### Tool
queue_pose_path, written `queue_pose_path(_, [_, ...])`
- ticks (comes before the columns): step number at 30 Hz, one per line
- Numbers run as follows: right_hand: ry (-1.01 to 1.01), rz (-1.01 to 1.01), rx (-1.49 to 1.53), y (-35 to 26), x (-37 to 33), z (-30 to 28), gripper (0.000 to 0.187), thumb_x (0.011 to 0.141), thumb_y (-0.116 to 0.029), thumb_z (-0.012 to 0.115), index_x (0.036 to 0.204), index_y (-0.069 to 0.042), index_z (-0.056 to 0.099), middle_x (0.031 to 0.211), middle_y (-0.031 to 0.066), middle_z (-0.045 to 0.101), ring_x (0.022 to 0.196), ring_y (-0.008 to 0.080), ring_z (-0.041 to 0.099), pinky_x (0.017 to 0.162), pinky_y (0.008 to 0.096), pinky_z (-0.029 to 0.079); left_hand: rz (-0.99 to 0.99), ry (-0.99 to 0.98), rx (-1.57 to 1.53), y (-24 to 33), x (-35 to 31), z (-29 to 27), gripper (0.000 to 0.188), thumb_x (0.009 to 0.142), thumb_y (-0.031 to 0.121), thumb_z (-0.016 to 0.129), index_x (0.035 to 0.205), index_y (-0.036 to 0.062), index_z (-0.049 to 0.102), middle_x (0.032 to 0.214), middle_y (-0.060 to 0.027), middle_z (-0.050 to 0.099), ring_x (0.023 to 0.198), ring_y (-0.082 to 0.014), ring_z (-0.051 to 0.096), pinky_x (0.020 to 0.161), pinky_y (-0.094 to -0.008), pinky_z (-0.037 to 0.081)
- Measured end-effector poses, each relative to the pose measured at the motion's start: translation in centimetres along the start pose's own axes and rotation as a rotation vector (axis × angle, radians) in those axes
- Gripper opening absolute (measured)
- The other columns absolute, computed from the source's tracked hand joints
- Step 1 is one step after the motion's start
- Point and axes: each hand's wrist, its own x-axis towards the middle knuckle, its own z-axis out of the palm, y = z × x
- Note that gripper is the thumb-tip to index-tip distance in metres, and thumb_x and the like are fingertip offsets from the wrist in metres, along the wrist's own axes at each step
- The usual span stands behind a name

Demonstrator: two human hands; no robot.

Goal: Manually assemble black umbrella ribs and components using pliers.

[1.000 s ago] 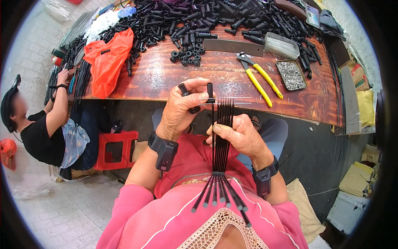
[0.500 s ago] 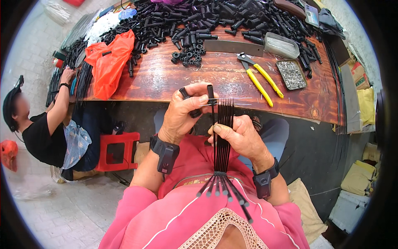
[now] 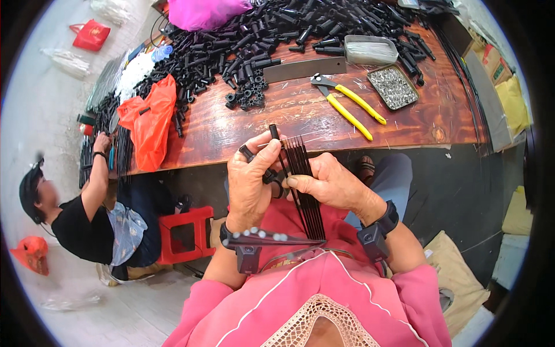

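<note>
In front of my chest, my right hand (image 3: 332, 182) is closed round a bundle of thin black rods (image 3: 309, 211), thumb across it. Thicker grey-tipped rod ends (image 3: 263, 236) fan out from the bundle's lower end, over my left wrist. My left hand (image 3: 251, 182) is closed too; its thumb and fingertips pinch an upright black tube (image 3: 274, 132) on a rod at the bundle's left side. Another short black tubular piece (image 3: 247, 154) is held between its fingers. A thin wire (image 3: 309, 139) runs across the rods' upper ends.
The wooden table (image 3: 231, 124) carries yellow-handled pliers (image 3: 350, 109), a tin of small metal pieces (image 3: 393, 87), a clear box of thin pins (image 3: 370, 52), a metal bar (image 3: 304, 70), heaped black tubes (image 3: 225, 49) and an orange-red bag (image 3: 151, 127). A co-worker (image 3: 81, 231) sits left, beside a red stool (image 3: 188, 231).
The view has shifted, so the table contents sit differently in it. The bundle has tilted, its grey-tipped ends swinging left over my left wrist. Both hands keep their holds.
</note>
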Motion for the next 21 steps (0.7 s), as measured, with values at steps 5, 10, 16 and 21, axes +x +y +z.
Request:
queue_pose_path(5, [0.097,-0.13,0.028,0.2,0.0,0.6,0.023,0.089,-0.018,0.06,0.086,0.005,0.064,0.065,0.0088,0.062,0.06,0.0134,0.057,0.057,0.0299,0.047,-0.009,-0.007,0.015,0.3,0.0,0.0,0.021,0.088,0.005,0.069,0.108,-0.002,0.064,0.092,-0.0077,0.068,0.075,-0.0118,0.064,0.065,-0.0248,0.053])
queue_pose_path(10, [0.287,-0.155,-0.215,-2.3,-0.7,-0.2,0.027,0.087,-0.023,0.063,0.084,0.004,0.063,0.061,0.0151,0.054,0.055,0.0186,0.052,0.052,0.0363,0.041,0.031,0.038,0.016,0.0,-0.3,0.5,0.022,0.085,0.002,0.071,0.105,-0.0029,0.065,0.092,-0.0077,0.068,0.076,-0.0127,0.064,0.068,-0.0247,0.051])
queue_pose_path(16, [0.322,-0.167,-0.25,-2.8,-0.4,0.2,0.029,0.086,-0.02,0.064,0.075,0.006,0.062,0.052,0.0135,0.045,0.049,0.0153,0.042,0.048,0.0367,0.036,0.079,0.084,0.047,-0.4,-0.4,0.1,0.02,0.085,0.002,0.07,0.105,-0.0024,0.066,0.092,-0.0072,0.068,0.077,-0.012,0.063,0.068,-0.0243,0.05])
queue_pose_path(21, [0.324,-0.153,-0.188,-2.5,-0.2,0.8,0.026,0.086,-0.019,0.064,0.077,0.006,0.063,0.053,0.0125,0.046,0.051,0.0124,0.042,0.049,0.0354,0.037,0.037,0.047,0.033,-1.0,-0.3,-0.5,0.021,0.091,0.008,0.066,0.11,0.0002,0.064,0.098,-0.0087,0.069,0.086,-0.016,0.065,0.077,-0.0302,0.05])
